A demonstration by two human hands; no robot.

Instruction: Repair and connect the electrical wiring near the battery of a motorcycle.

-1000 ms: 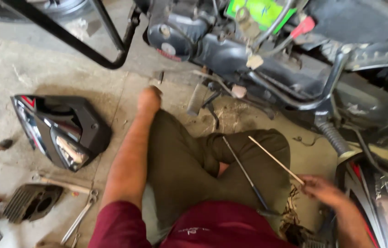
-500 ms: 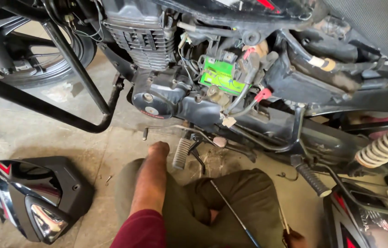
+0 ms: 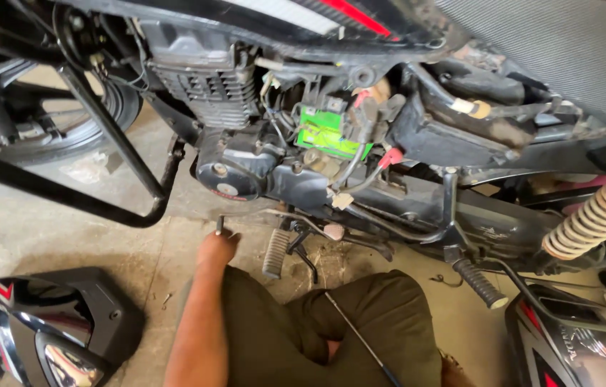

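Observation:
My left hand (image 3: 217, 249) rests on the concrete floor below the motorcycle engine (image 3: 245, 168), fingers curled under. A short dark peg (image 3: 218, 225) stands just past its knuckles; I cannot tell if the hand grips it. The ribbed footrest (image 3: 275, 253) is right of the hand. A thin metal rod (image 3: 360, 337) slants across my knee in olive trousers (image 3: 389, 315) and runs off the bottom edge. A brown sliver (image 3: 453, 369) at the bottom edge may be my right hand; it is too cut off to tell.
A black crash-guard tube (image 3: 113, 154) bends down at the left, with the front wheel (image 3: 45, 122) behind it. A loose black and red body panel (image 3: 45, 330) lies at lower left. A green part (image 3: 328, 132) sits among wires. Rear spring (image 3: 597, 218) at right.
The view has tilted up and closer to the engine. The tools on the floor and my right hand with the rod have slid out of view. My left hand stays put.

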